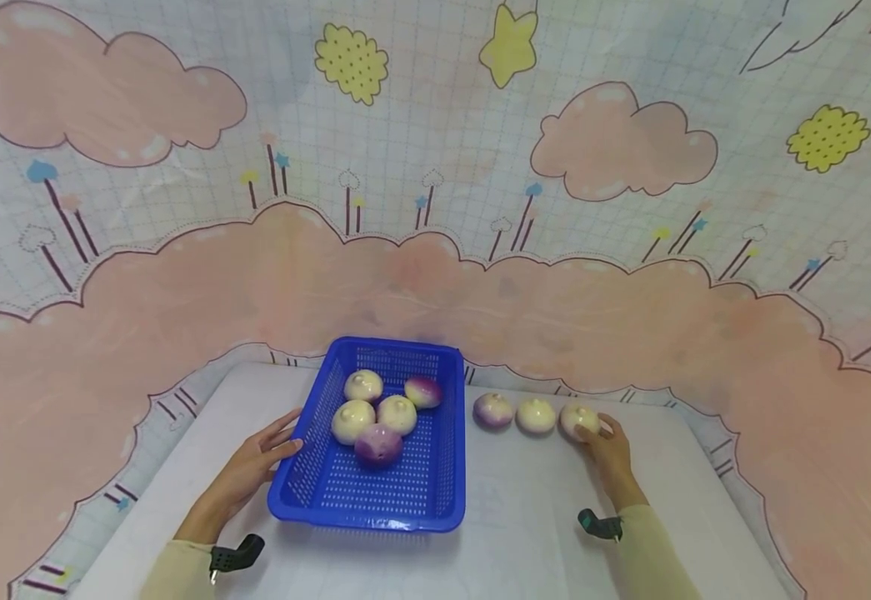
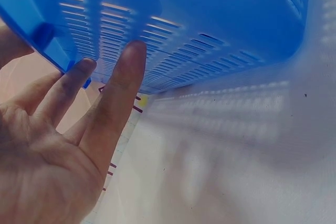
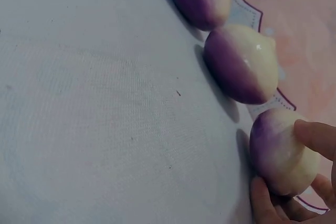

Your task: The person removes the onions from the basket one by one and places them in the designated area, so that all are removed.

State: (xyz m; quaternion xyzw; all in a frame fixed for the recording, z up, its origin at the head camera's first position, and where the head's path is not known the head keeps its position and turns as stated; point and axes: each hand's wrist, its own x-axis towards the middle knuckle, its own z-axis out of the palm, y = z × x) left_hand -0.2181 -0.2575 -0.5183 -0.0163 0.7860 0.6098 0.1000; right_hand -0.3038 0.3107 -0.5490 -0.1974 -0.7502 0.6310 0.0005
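Observation:
My right hand [image 1: 613, 457] grips the rightmost of three purple-and-white turnips in a row on the table. That turnip [image 3: 283, 153] sits between thumb and fingers in the right wrist view. Beside it are a middle turnip [image 1: 536, 416] and a left one [image 1: 493, 411], untouched. Against the left side of a blue plastic basket [image 1: 459, 467] rests my left hand [image 1: 253, 460], its fingers fairly straight; in the left wrist view the fingertips [image 2: 135, 56] meet the slotted wall. Inside the basket lie several more turnips [image 1: 353, 422], grouped toward its far half, one mostly purple [image 1: 378, 447].
A white cloth-covered table [image 1: 525, 517] carries the basket and the row. Directly behind rises a patterned curtain [image 1: 405, 283] with pink clouds and yellow stars. Small black devices [image 1: 237, 553] are worn on both wrists.

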